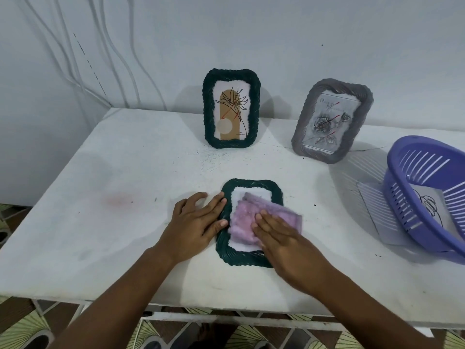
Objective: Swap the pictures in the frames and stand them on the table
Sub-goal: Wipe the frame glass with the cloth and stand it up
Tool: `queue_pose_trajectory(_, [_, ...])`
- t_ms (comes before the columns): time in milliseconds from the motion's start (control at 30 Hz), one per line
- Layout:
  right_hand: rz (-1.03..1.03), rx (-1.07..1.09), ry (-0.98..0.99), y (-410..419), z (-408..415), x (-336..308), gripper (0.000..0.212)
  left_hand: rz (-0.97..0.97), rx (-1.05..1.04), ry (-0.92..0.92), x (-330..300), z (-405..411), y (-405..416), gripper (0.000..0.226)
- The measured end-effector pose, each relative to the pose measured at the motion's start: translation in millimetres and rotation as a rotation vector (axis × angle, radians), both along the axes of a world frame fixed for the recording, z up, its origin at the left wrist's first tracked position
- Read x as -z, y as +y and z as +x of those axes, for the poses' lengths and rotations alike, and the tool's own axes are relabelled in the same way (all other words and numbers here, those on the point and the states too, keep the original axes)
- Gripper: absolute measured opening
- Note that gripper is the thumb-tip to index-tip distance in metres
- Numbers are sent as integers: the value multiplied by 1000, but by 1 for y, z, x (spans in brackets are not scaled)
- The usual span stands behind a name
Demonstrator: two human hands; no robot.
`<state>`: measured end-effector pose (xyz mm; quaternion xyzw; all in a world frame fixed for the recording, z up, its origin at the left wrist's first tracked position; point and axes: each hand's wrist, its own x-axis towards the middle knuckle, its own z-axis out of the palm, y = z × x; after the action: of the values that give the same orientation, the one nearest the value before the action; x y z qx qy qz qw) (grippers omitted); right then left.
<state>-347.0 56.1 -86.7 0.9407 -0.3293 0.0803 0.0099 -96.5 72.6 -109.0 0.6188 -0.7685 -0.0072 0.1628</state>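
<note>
A dark green woven frame (pixel 251 258) lies flat near the table's front edge. My left hand (pixel 195 220) rests with straight fingers on its left rim. My right hand (pixel 281 238) presses a pink-purple cloth (pixel 245 221) flat onto the frame's pale middle. A second green frame (pixel 207 109) stands upright at the back, holding a tan flower drawing. To its right a grey frame (pixel 312 154) leans upright with a grey rose picture. A loose sheet with a line drawing (pixel 432 210) lies in the purple basket.
The purple slotted basket (pixel 402 215) sits tilted at the right edge of the white table (pixel 100 222). White cables run down the wall at the back left. Patterned floor tiles show below the front edge.
</note>
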Motion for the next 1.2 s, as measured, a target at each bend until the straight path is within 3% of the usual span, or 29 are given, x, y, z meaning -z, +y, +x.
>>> queue_pose_trajectory(67, [-10,84,-20,-19,2,4,46,14,0,2,0,0,0,59])
queue_pose_trajectory(300, [-30,191,-113,-51,50,7,36,48,-24,-14,-1,0,1,61])
queue_pose_trajectory(433, [82,74,-101,-28,52,14,45,53,-13,-3,0,-1,1,58])
queue_pose_trajectory(600, [122,-50,-118,3,32,14,43,31,-11,4,1,-1,0,62])
queue_pose_trajectory(667, [224,-59,-187,13,25,2,41,23,-1,6,0,0,0,64])
queue_pose_trajectory(800, [797,133,-506,20,11,-39,36,33,0,7,0,0,1,62])
queue_pose_trajectory(967, [1434,562,-1280,-9,-1,-60,32,71,-11,15,-1,0,0,61])
queue_pose_trajectory(1100, [1646,623,-1692,-30,-5,-75,32,107,-7,83,-3,1,-4,77])
queue_pose_trajectory(1200, [1758,550,-1869,-39,-2,-79,25,172,-50,298,-20,-6,-7,85])
